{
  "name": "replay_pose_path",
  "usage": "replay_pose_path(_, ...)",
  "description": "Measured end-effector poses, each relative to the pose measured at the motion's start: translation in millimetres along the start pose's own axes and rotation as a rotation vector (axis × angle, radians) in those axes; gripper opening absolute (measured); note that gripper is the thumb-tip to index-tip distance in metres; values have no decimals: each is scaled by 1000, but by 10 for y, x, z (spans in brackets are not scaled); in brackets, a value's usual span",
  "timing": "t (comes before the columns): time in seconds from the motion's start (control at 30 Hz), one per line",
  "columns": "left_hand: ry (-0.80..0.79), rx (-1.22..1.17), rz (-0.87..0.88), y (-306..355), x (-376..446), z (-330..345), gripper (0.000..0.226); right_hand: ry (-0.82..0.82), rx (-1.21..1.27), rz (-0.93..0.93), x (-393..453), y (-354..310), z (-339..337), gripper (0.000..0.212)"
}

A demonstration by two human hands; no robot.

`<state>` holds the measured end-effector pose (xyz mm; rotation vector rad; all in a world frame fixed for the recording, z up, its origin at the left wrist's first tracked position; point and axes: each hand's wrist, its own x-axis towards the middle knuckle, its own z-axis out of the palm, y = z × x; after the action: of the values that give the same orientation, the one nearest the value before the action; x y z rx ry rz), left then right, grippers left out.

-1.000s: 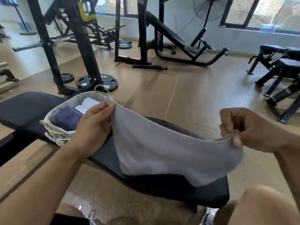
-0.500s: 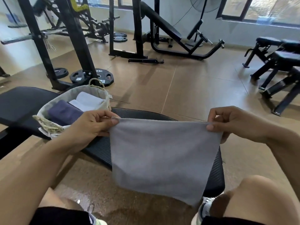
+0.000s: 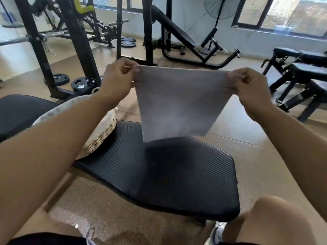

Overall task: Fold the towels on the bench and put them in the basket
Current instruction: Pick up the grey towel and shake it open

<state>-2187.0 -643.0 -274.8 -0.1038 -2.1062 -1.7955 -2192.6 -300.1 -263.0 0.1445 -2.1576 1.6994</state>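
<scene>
Two hands, left hand (image 3: 118,77) and right hand (image 3: 248,85), pinched the grey towel (image 3: 178,101) by its corners; a loosened pinch could drop it crookedly onto the surface (image 3: 177,174).

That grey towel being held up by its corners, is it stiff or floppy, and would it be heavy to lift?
Probably floppy: the towel hangs limp below the left hand and right hand, which pinch its top corners. Likely light, since a pinch of the fingers at each corner seems enough to hold it. Let go, it would likely crumple onto the bench rather than stand.
</scene>
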Motion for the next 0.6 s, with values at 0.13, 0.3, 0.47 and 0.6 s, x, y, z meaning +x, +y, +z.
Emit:
replay_pose_path(0.13,-39,93,126,65,-146,-91,8,-23,-68,-115,-249,-52,-133,12)
replay_pose_path(0.3,-307,508,194,-464,-830,-379,13,-419,-516,-9,-872,260,-324,11)
replay_pose_path(0.47,-789,808,149,-1138,-1350,-577,18,-857,-815,55,-1613,932,-193,21)
replay_pose_path(0.6,-955,956,218,-1368,-1551,-556,6,-1006,-1051,-121,-1949,1085,-89,17)
